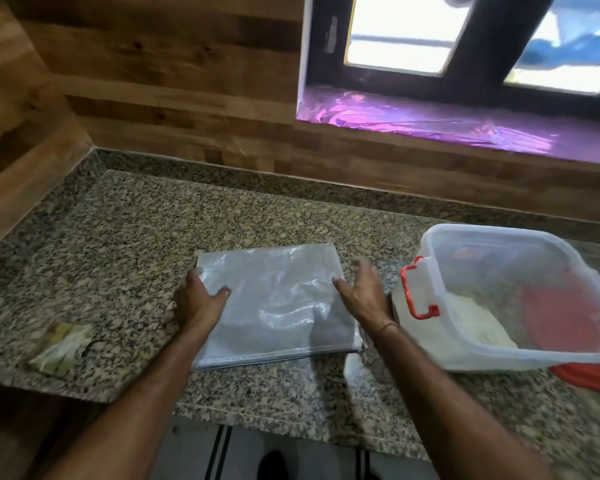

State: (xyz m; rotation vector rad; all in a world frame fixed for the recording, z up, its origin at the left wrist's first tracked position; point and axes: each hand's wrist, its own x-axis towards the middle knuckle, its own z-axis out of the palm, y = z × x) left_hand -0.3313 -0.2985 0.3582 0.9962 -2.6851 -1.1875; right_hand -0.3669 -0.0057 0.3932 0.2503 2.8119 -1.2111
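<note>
A clear mesh zip pouch (274, 303) lies flat on the speckled granite counter (118, 237), its zipper edge toward me. My left hand (198, 299) rests on the pouch's left edge, thumb lying on top of the plastic. At the pouch's right edge is my right hand (364, 292), fingers straight and relaxed, thumb touching the plastic. Neither hand curls round anything. Just right of my right hand stands a translucent plastic tub (430, 244) with red latch handles, holding white flour or grain.
A crumpled yellowish wrapper (63, 348) lies near the counter's front left edge. A red lid (593, 375) sticks out under the tub at the right. Wood-panelled walls enclose the counter's back and left. A purple-lined window sill (430, 123) sits above the back right.
</note>
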